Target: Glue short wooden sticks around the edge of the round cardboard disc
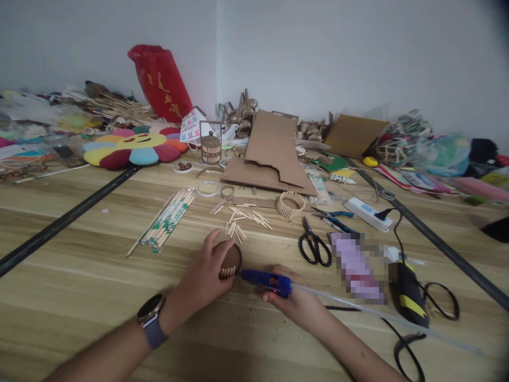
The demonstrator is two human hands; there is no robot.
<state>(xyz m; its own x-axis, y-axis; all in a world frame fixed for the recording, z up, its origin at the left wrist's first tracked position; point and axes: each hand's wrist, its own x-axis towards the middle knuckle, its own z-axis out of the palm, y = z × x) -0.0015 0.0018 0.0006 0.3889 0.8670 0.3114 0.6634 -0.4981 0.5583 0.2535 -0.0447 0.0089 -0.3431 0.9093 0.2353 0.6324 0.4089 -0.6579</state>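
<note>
My left hand is wrapped over a round brown cardboard piece with a row of short sticks along its near side. In my right hand is a blue hot glue gun, its nozzle at the edge of that piece and a long clear glue stick trailing from its back. Loose short wooden sticks lie just beyond my left hand. A finished-looking ring of sticks stands farther back. How far the sticks go round the held piece is hidden by my fingers.
Bundled sticks in wrappers lie to the left. Black scissors, pliers, a white power strip and a yellow-black tool with a cord are at right. Cardboard sheets and a flower cushion sit behind.
</note>
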